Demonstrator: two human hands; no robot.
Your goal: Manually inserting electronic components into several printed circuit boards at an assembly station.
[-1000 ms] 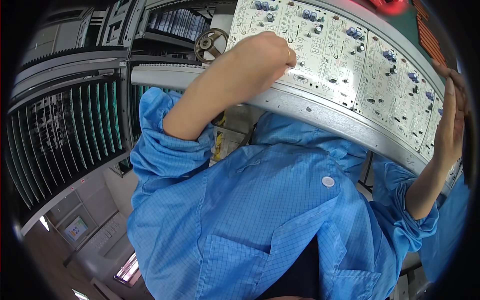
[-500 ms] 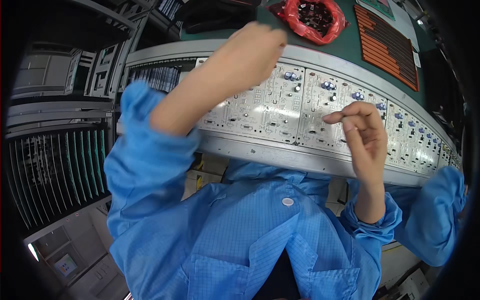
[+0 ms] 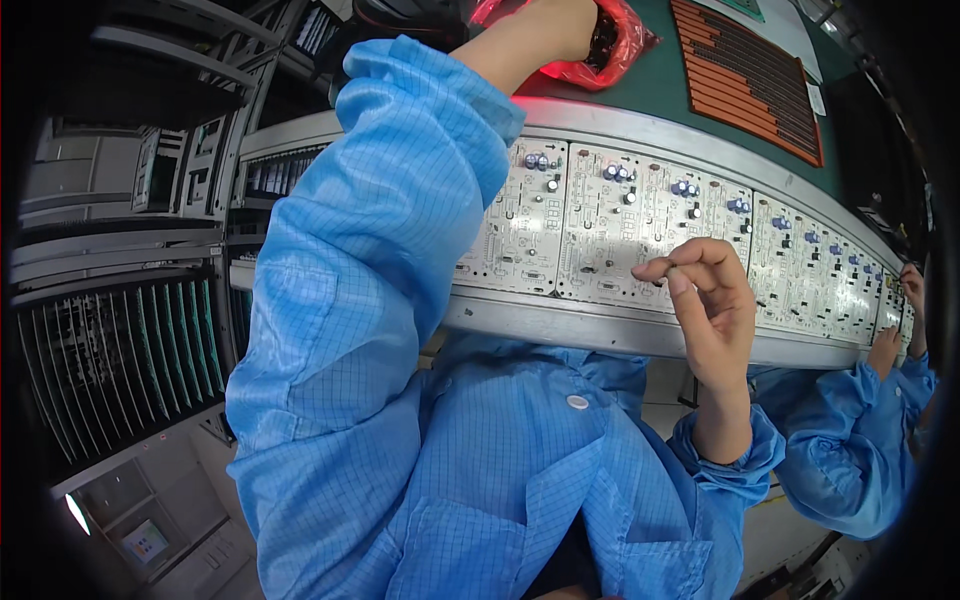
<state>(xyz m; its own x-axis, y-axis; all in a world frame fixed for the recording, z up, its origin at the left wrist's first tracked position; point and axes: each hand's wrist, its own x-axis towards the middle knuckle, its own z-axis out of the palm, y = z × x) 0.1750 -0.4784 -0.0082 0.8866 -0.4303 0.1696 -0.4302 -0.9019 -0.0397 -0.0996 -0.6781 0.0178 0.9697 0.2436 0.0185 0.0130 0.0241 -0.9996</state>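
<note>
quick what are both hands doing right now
Left hand: reaching into the red bag; grip cannot be told.
Right hand: fingertips pinched on a small part over the circuit boards.

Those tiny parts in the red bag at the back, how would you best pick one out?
Judging by the pose, from above through the open mouth of the red bag, where the left hand reaches in, pinching one part by its body between fingertips, as the right hand holds a small piece over the circuit boards.
</note>
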